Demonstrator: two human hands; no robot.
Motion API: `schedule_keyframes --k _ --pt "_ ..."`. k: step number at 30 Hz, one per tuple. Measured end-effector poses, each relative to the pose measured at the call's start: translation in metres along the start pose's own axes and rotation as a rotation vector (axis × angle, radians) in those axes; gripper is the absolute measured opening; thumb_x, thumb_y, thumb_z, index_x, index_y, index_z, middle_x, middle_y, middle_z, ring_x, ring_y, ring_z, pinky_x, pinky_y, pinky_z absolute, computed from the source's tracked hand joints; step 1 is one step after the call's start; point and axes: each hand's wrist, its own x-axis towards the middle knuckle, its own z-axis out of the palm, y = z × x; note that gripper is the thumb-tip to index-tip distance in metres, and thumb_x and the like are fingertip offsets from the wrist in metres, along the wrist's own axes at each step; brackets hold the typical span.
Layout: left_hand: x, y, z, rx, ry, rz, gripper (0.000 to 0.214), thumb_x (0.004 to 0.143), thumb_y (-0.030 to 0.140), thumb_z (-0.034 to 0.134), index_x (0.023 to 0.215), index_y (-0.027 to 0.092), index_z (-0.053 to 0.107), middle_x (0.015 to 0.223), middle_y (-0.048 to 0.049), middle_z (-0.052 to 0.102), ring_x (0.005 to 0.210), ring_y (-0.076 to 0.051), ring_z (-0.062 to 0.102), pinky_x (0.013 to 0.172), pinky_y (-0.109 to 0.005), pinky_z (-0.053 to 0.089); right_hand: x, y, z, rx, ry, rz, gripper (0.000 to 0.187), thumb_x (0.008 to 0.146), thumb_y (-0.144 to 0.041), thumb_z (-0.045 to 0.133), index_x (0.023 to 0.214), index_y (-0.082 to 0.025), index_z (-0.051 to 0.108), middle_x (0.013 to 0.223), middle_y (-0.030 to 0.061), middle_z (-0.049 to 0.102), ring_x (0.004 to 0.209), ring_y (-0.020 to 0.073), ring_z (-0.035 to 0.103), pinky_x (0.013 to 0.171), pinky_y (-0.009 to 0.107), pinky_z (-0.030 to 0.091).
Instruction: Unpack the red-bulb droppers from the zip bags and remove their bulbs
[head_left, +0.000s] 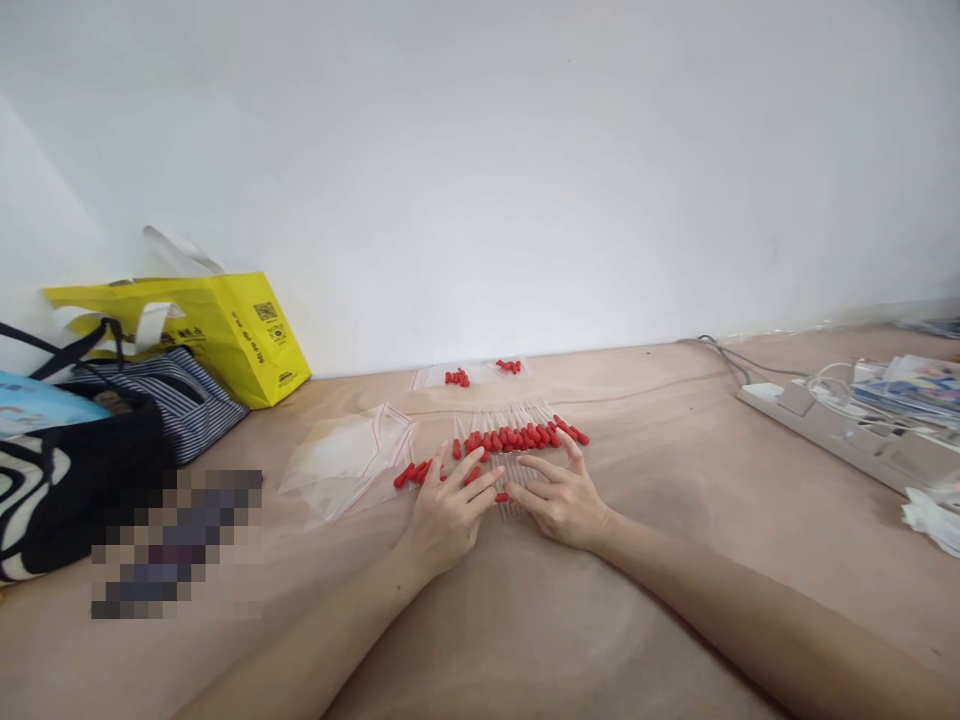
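Observation:
Glass droppers with red rubber bulbs [517, 438] lie side by side in a row, their clear tubes pointing toward the wall. Over the near edge of that row is my left hand [446, 515], fingers spread. My right hand [562, 502] rests opposite it, fingers stretched out and touching the droppers. Between the two hands lie clear tubes [511, 472] and a single red bulb [502, 497]. More red bulbs [412, 474] show just left of my left hand, partly hidden by its fingers.
Clear zip bags [352, 460] lie to the left. Near the wall, another bag [480, 374] has red bulbs on or in it. A yellow bag [255, 335] and a striped pouch [199, 400] stand at left. A power strip [825, 430] with cables lies at right.

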Motion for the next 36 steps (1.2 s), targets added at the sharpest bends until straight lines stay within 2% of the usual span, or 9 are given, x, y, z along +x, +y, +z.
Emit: schedule_keyframes --k 8,16,23,27,30,33,36 --pt "-0.001 0.0 -0.001 -0.079 -0.01 -0.009 0.023 0.081 0.012 0.04 0.085 0.022 0.061 0.111 0.0043 0.06 0.117 -0.023 0.042 0.104 -0.055 0.0 0.004 -0.002 -0.005 0.04 -0.002 0.01 0.019 0.082 -0.013 0.044 0.086 -0.023 0.059 0.061 -0.0045 0.066 0.092 0.0139 0.058 0.103 0.05 0.001" --pt "0.001 0.004 -0.003 -0.088 -0.021 -0.006 0.024 0.082 0.012 0.036 0.08 0.02 0.059 0.107 0.0002 0.063 0.117 -0.022 0.043 0.103 -0.055 0.006 0.006 -0.003 -0.005 0.051 0.037 0.045 0.018 0.082 -0.015 0.044 0.079 -0.023 0.06 0.054 -0.0052 0.063 0.09 0.0125 0.059 0.104 0.048 0.004" --pt "0.001 0.005 -0.002 -0.073 -0.001 -0.015 0.023 0.082 0.014 0.038 0.072 0.02 0.057 0.109 0.0018 0.061 0.117 -0.022 0.042 0.103 -0.055 0.008 0.008 -0.004 -0.004 0.067 0.045 0.042 0.016 0.082 -0.017 0.045 0.077 -0.022 0.059 0.052 -0.0054 0.061 0.09 0.0129 0.058 0.103 0.048 0.003" --pt "-0.001 0.003 -0.002 -0.078 -0.017 -0.028 0.024 0.082 0.014 0.037 0.072 0.02 0.057 0.11 0.0008 0.061 0.118 -0.022 0.041 0.103 -0.054 0.007 0.008 -0.003 -0.006 0.083 0.057 0.045 0.017 0.083 -0.018 0.044 0.077 -0.022 0.059 0.052 -0.0053 0.06 0.089 0.0137 0.057 0.101 0.047 0.008" --pt "-0.002 0.001 -0.006 -0.066 -0.042 -0.082 0.024 0.083 0.014 0.035 0.074 0.019 0.057 0.108 -0.0005 0.062 0.114 -0.021 0.045 0.102 -0.053 0.011 0.004 0.001 -0.008 0.075 0.02 0.111 0.018 0.083 -0.019 0.043 0.078 -0.022 0.06 0.052 -0.0035 0.058 0.081 0.0149 0.056 0.095 0.044 0.021" --pt "-0.004 0.001 -0.011 -0.082 -0.052 -0.141 0.022 0.084 0.018 0.037 0.078 0.019 0.058 0.108 -0.0017 0.062 0.11 -0.022 0.047 0.099 -0.05 0.021 -0.003 0.004 -0.011 0.037 -0.07 0.185 0.017 0.084 -0.023 0.045 0.083 -0.022 0.062 0.055 -0.0007 0.057 0.066 0.0135 0.051 0.077 0.033 0.035" --pt "-0.006 -0.003 -0.013 -0.122 -0.001 -0.213 0.02 0.084 0.023 0.039 0.085 0.02 0.059 0.098 -0.0046 0.062 0.099 -0.02 0.053 0.091 -0.041 0.034 -0.01 0.008 -0.01 0.033 -0.119 0.257 0.021 0.085 -0.024 0.042 0.095 -0.02 0.06 0.067 0.0027 0.058 0.063 0.0134 0.049 0.061 0.026 0.038"
